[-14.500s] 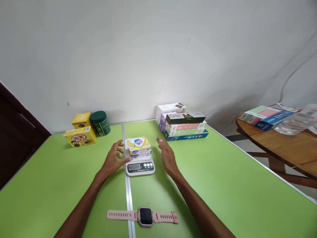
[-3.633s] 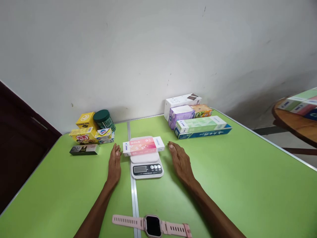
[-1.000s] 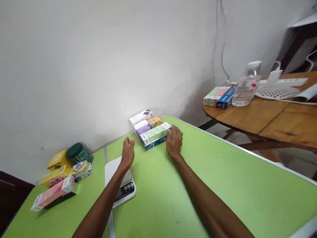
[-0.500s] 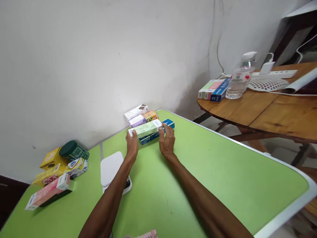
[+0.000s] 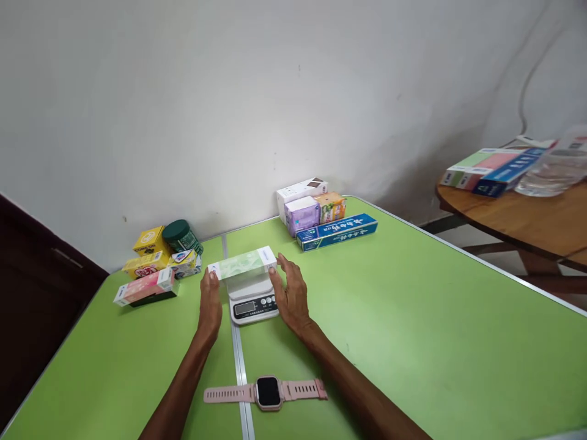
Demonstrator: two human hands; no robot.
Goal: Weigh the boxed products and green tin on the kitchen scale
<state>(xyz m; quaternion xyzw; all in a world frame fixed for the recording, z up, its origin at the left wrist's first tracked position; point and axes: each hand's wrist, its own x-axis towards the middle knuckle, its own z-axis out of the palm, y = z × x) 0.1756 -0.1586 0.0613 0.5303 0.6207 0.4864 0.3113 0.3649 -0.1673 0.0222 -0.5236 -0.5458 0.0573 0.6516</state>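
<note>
Between my two hands is a long pale green and white toothpaste box (image 5: 243,263), which hides the back part of the white kitchen scale (image 5: 251,288). I cannot tell whether it touches the scale's plate. My left hand (image 5: 211,304) grips its left end, thumb at the near side. At the other end, my right hand (image 5: 290,289) has its thumb against the box, with the fingers behind. The scale's display and buttons face me. Closer to me lies a pink smartwatch (image 5: 268,392) with its strap spread flat.
Back right on the green table stand a blue toothpaste box (image 5: 337,231), a purple pack (image 5: 302,215), an orange pack (image 5: 332,208) and a white box (image 5: 301,190). Left are a pink box (image 5: 145,287), yellow boxes (image 5: 149,242) and a green jar (image 5: 182,236). A wooden table (image 5: 477,223) stands right.
Both hands have carried the green and white toothpaste box from above the blue box to over the scale. The camera view has shifted, bringing the whole smartwatch into sight.
</note>
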